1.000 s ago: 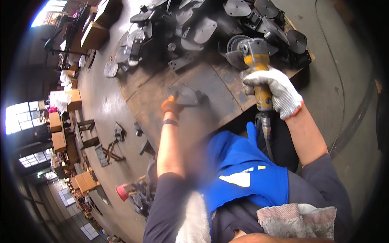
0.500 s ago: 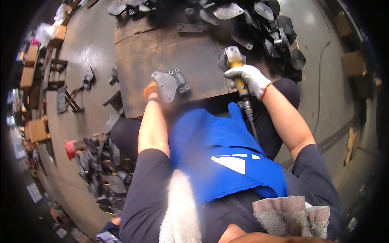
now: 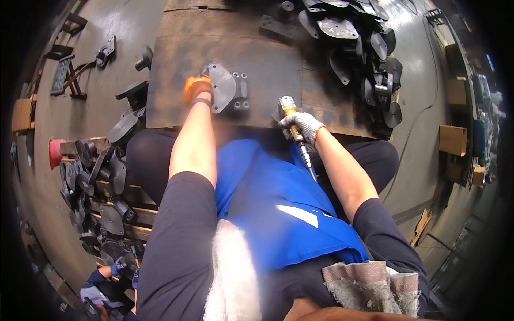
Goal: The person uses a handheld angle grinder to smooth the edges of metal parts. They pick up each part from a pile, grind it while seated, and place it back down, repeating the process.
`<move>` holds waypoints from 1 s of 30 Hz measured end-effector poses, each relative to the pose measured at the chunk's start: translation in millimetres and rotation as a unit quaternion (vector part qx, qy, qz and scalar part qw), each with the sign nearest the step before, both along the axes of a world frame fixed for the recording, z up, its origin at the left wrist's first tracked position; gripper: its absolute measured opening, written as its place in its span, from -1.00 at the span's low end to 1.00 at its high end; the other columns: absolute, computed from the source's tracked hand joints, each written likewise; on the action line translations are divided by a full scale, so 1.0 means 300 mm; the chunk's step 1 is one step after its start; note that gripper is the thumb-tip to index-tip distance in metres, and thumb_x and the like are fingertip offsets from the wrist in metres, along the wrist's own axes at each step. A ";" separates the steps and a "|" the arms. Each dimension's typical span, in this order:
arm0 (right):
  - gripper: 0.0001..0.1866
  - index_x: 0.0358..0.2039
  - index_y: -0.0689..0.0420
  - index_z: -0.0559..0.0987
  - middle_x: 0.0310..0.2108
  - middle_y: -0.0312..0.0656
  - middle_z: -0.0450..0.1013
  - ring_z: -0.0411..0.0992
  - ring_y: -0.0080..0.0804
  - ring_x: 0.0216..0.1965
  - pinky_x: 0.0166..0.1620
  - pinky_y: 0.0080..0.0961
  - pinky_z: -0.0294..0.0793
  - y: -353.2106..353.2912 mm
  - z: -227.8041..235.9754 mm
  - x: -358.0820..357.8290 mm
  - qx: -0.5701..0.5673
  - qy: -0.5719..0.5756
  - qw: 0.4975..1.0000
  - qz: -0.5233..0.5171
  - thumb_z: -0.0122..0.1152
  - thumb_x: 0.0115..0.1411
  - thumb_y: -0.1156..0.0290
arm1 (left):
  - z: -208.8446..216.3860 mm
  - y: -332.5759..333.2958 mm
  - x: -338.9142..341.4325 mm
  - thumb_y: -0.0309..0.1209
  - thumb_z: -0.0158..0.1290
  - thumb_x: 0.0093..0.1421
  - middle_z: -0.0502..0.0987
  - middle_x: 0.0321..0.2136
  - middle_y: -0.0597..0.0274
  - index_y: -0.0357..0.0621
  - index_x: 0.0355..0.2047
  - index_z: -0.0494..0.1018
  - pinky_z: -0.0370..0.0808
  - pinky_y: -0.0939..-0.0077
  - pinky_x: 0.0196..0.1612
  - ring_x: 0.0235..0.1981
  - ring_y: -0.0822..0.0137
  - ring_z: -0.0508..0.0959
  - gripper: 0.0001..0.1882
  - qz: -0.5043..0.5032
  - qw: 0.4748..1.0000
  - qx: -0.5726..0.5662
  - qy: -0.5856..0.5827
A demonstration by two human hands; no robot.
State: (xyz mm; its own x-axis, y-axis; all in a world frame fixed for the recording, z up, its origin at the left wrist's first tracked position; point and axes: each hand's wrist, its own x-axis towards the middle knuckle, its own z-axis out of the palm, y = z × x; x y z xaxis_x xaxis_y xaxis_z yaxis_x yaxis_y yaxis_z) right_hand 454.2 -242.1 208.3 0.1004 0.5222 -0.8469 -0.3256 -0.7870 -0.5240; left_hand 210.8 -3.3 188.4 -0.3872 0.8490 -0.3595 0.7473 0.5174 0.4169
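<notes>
My left hand [image 3: 198, 90], in an orange glove, is closed at the left side of a dark metal bracket on the worktable [image 3: 267, 61]. The bracket has a rounded grey plate [image 3: 223, 88] with small holes and a block [image 3: 241, 91] with several bolt holes on its right. My right hand [image 3: 303, 126], in a white glove with an orange cuff edge, grips a yellow air grinder [image 3: 290, 109] by its body. The grinder's head is at the table's near edge, apart from the bracket. A hose runs from its rear toward my lap.
Several finished-looking metal brackets [image 3: 338, 28] are piled at the table's far right. A flat drilled bar [image 3: 276, 27] lies at the back. More brackets [image 3: 112, 219] fill a wooden pallet at my left, near a red round object [image 3: 55, 153]. Another person's sleeve [image 3: 96, 277] shows lower left.
My right hand has brought the grinder leftward and closer to me, down to the table's near edge. The left hand stays at the bracket. The whole view has shifted.
</notes>
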 end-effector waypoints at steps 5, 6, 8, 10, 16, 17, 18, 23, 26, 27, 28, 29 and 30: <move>-0.80 -0.39 0.20 0.50 -0.62 -0.15 0.45 0.44 -0.33 -0.66 -0.57 -0.44 0.46 -0.007 0.027 0.020 -0.073 0.024 0.997 -0.011 0.34 0.06 0.40 | -0.053 0.054 -0.028 0.19 0.01 0.20 0.60 -0.03 0.00 -0.03 -0.10 0.62 0.52 0.09 0.05 0.04 -0.05 0.58 -0.41 -0.109 0.989 0.002 0.105; -0.79 -0.39 0.19 0.51 -0.62 -0.16 0.45 0.44 -0.33 -0.66 -0.57 -0.45 0.45 -0.001 0.038 0.023 -0.074 0.024 0.997 -0.010 0.35 0.07 0.37 | -0.074 0.074 -0.053 0.20 -0.03 0.22 0.59 -0.02 0.04 -0.03 -0.10 0.62 0.52 0.10 0.07 0.05 -0.05 0.57 -0.40 -0.100 0.991 -0.011 0.085; -0.74 -0.39 0.16 0.52 -0.64 -0.18 0.45 0.44 -0.36 -0.65 -0.56 -0.48 0.42 -0.003 0.023 0.040 -0.060 -0.016 0.998 0.002 0.38 0.09 0.27 | -0.099 0.101 -0.087 0.29 -0.13 0.23 0.58 -0.01 0.00 -0.02 -0.07 0.61 0.51 0.10 0.07 0.06 -0.08 0.55 -0.31 -0.101 0.993 -0.021 0.062; -0.74 -0.38 0.17 0.51 -0.62 -0.18 0.46 0.44 -0.36 -0.65 -0.53 -0.49 0.44 -0.002 0.034 0.073 -0.081 -0.004 0.996 0.028 0.38 0.09 0.29 | -0.113 0.099 -0.098 0.38 -0.21 0.22 0.57 0.00 -0.04 -0.03 -0.04 0.60 0.49 0.07 0.08 0.07 -0.11 0.53 -0.21 -0.093 0.994 -0.021 0.060; -0.83 -0.41 0.22 0.56 -0.54 -0.16 0.50 0.50 -0.37 -0.53 -0.42 -0.53 0.49 -0.029 -0.027 0.106 -0.059 0.051 0.997 -0.024 0.30 0.14 0.38 | -0.155 0.112 -0.101 0.16 -0.19 0.32 0.60 -0.09 -0.13 -0.09 -0.15 0.63 0.51 0.08 0.04 0.01 -0.14 0.56 -0.38 -0.060 0.996 0.035 0.052; -0.83 -0.40 0.22 0.56 -0.54 -0.16 0.50 0.50 -0.37 -0.54 -0.43 -0.53 0.49 -0.030 -0.023 0.102 -0.056 0.039 0.997 -0.022 0.31 0.13 0.38 | -0.197 0.111 -0.114 0.14 -0.19 0.33 0.59 -0.10 -0.15 -0.11 -0.17 0.63 0.52 0.08 0.02 0.01 -0.14 0.56 -0.39 -0.061 0.995 0.052 0.060; -0.83 -0.39 0.22 0.56 -0.55 -0.16 0.50 0.49 -0.38 -0.54 -0.44 -0.52 0.50 -0.021 -0.006 0.095 -0.050 0.027 0.998 -0.016 0.31 0.12 0.39 | -0.249 0.113 -0.141 0.12 -0.19 0.33 0.59 -0.10 -0.17 -0.12 -0.19 0.63 0.53 0.08 0.00 0.00 -0.14 0.57 -0.40 -0.059 0.993 0.072 0.066; -0.77 -0.41 0.18 0.57 -0.60 -0.19 0.50 0.46 -0.46 -0.62 -0.52 -0.54 0.42 0.145 0.185 0.040 -0.014 -0.084 0.989 0.122 0.38 0.07 0.29 | -0.278 0.125 -0.152 -0.05 -0.15 0.34 0.64 -0.22 -0.12 -0.16 -0.25 0.61 0.57 0.06 -0.09 -0.14 -0.14 0.63 -0.52 0.037 0.993 0.093 0.064; -0.74 -0.45 0.17 0.56 -0.63 -0.24 0.46 0.42 -0.49 -0.64 -0.53 -0.54 0.40 0.295 0.300 -0.040 0.004 -0.141 0.965 0.221 0.40 0.05 0.26 | -0.220 0.111 -0.123 -0.04 -0.16 0.35 0.65 -0.28 -0.08 -0.18 -0.30 0.60 0.59 0.13 -0.13 -0.20 -0.10 0.65 -0.51 0.044 0.994 0.089 0.040; -0.74 -0.46 0.17 0.55 -0.63 -0.25 0.45 0.42 -0.49 -0.64 -0.52 -0.54 0.40 0.332 0.322 -0.068 -0.002 -0.162 0.953 0.257 0.40 0.05 0.25 | -0.232 0.106 -0.128 -0.04 -0.16 0.35 0.65 -0.29 -0.09 -0.19 -0.31 0.60 0.59 0.14 -0.14 -0.20 -0.09 0.65 -0.50 0.018 0.994 0.096 0.057; -0.73 -0.48 0.17 0.55 -0.64 -0.26 0.44 0.42 -0.49 -0.63 -0.50 -0.55 0.41 0.356 0.307 -0.069 0.059 -0.112 0.965 0.230 0.39 0.06 0.24 | -0.242 0.108 -0.128 -0.09 -0.10 0.33 0.65 -0.31 -0.10 -0.18 -0.33 0.60 0.60 0.17 -0.18 -0.21 -0.10 0.65 -0.57 0.015 0.991 0.115 0.067; -0.71 -0.50 0.17 0.56 -0.63 -0.26 0.45 0.43 -0.50 -0.62 -0.49 -0.54 0.42 0.407 0.328 -0.080 0.079 -0.137 0.951 0.264 0.38 0.07 0.20 | -0.251 0.113 -0.128 -0.12 -0.08 0.32 0.65 -0.31 -0.11 -0.17 -0.34 0.60 0.60 0.17 -0.18 -0.21 -0.10 0.65 -0.60 0.035 0.992 0.105 0.058; -0.70 -0.51 0.16 0.56 -0.63 -0.26 0.45 0.43 -0.51 -0.62 -0.50 -0.55 0.41 0.456 0.321 -0.080 0.108 -0.153 0.926 0.326 0.38 0.07 0.18 | -0.234 0.114 -0.120 -0.14 -0.06 0.30 0.65 -0.32 -0.11 -0.17 -0.34 0.60 0.59 0.16 -0.18 -0.21 -0.11 0.65 -0.62 0.055 0.993 0.095 0.047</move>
